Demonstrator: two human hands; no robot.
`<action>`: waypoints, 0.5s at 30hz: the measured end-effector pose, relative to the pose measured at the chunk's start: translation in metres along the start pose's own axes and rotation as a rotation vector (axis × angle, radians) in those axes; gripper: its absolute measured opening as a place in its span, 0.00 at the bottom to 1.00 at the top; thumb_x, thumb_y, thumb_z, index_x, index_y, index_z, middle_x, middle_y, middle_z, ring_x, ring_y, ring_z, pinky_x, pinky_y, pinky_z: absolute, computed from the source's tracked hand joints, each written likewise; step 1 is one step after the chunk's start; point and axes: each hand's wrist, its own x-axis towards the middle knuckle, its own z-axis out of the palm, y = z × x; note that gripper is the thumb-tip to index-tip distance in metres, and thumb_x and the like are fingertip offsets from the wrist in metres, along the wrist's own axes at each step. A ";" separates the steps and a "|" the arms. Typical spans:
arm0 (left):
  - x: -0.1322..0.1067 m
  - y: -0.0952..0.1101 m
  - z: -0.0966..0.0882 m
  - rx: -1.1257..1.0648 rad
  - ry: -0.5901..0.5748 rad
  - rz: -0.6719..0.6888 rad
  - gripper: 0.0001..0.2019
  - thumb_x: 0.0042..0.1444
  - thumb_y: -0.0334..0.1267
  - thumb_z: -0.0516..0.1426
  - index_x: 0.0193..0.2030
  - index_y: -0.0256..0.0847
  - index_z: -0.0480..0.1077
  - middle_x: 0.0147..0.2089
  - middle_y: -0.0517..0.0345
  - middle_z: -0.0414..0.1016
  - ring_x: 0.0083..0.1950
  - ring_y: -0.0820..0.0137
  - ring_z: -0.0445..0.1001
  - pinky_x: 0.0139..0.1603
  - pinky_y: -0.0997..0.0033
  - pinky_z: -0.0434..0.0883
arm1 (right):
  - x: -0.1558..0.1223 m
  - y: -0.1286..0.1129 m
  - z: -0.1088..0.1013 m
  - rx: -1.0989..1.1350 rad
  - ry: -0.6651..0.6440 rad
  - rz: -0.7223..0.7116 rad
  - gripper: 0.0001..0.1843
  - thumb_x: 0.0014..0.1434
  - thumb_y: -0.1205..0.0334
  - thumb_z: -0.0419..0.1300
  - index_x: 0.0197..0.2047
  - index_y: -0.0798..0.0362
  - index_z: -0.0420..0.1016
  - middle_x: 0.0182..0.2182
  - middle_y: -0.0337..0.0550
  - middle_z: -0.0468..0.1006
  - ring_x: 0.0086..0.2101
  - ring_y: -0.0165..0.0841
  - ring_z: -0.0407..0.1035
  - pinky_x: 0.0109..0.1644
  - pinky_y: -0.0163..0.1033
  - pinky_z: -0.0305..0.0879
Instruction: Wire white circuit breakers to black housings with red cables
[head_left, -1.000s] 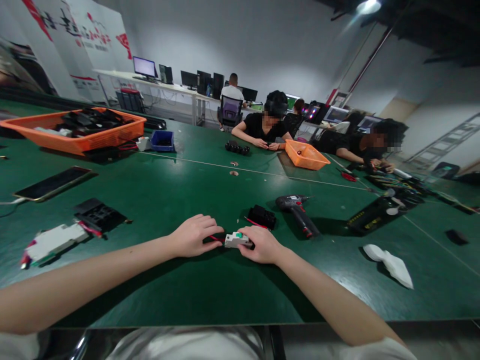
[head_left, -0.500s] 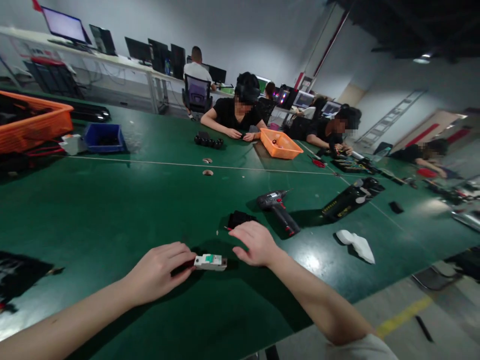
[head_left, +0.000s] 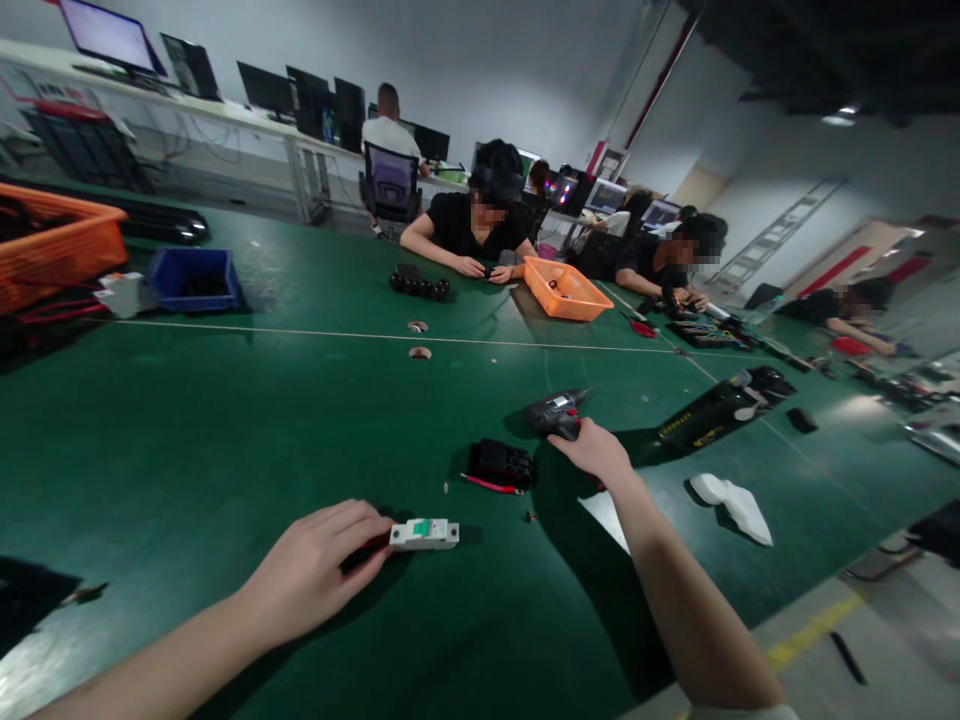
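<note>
My left hand (head_left: 322, 555) pinches the left end of a small white circuit breaker (head_left: 426, 534) with a green switch, low over the green table. My right hand (head_left: 596, 450) is on the handle of a black cordless drill (head_left: 556, 410), fingers closed about it near the red trigger; part of the grip is hidden behind the hand. The drill lies on its side with its bit pointing to the upper right. Between the hands lies a black block-shaped part (head_left: 501, 462) with a red wire along its front. A tiny screw-like piece (head_left: 531, 517) lies just below it.
Right of the drill lie a black bottle-like cylinder (head_left: 720, 410) and a crumpled white piece (head_left: 733, 508). A blue bin (head_left: 193, 282) and an orange basket (head_left: 64, 250) stand at left. Across the table, a co-worker (head_left: 480, 225) sits by another orange basket (head_left: 568, 292).
My right hand has moved from above the black part, right and slightly up, onto the drill's handle. My left hand keeps the circuit breaker in nearly the same place.
</note>
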 end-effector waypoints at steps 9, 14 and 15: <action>-0.005 0.002 0.000 0.015 -0.037 -0.023 0.10 0.65 0.37 0.54 0.48 0.41 0.74 0.42 0.55 0.77 0.41 0.71 0.75 0.38 0.72 0.74 | -0.039 -0.011 -0.038 0.785 -0.040 -0.100 0.22 0.51 0.43 0.62 0.36 0.55 0.74 0.26 0.44 0.75 0.26 0.37 0.69 0.28 0.39 0.62; -0.006 0.006 -0.001 0.030 -0.055 -0.116 0.10 0.65 0.40 0.55 0.47 0.41 0.75 0.43 0.55 0.76 0.41 0.70 0.75 0.36 0.74 0.72 | -0.124 -0.041 -0.095 1.368 -0.421 -0.083 0.24 0.58 0.42 0.51 0.40 0.52 0.77 0.32 0.52 0.75 0.27 0.37 0.69 0.27 0.41 0.67; -0.007 0.007 -0.001 0.034 -0.053 -0.134 0.11 0.65 0.42 0.55 0.48 0.41 0.75 0.43 0.55 0.76 0.40 0.70 0.75 0.35 0.74 0.72 | -0.142 -0.045 -0.104 1.409 -0.536 -0.075 0.26 0.58 0.40 0.50 0.40 0.51 0.78 0.31 0.53 0.74 0.25 0.37 0.67 0.25 0.41 0.66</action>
